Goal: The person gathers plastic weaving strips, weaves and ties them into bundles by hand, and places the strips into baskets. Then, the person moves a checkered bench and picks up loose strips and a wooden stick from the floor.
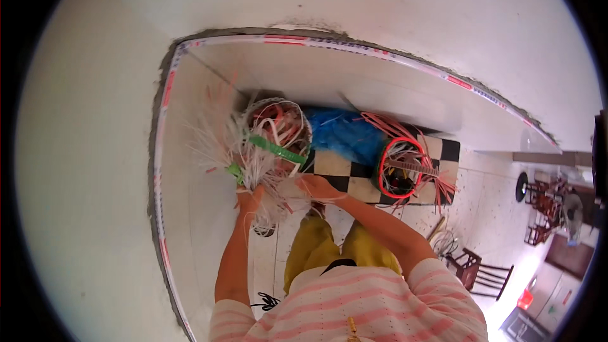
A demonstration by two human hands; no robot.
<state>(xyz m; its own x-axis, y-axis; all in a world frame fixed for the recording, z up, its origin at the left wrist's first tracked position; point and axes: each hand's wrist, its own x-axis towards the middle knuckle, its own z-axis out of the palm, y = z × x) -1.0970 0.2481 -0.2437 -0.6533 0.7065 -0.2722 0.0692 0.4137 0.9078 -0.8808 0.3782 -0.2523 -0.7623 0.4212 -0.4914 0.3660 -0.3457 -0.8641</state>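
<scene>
My left hand (249,199) is closed on a loose bundle of thin white plastic strips (250,166), which fans out up and to the left. To its right, my right hand (318,187) has its fingers drawn together on the near edge of the same strips. Exactly how many it pinches is hidden. Just beyond the bundle stands a round woven basket (306,128) with a green-wrapped handle (276,147). Red and white strips lie inside this basket. A small green piece (235,173) shows among the white strips by my left hand.
A black-and-white checked bench (332,163) runs along the wall, bearing a crumpled blue plastic bag (345,132) and a second basket with a red rim (380,171). Pink-red strips (386,123) stick out around it. Wooden chairs (467,267) and a fan (572,215) stand at right.
</scene>
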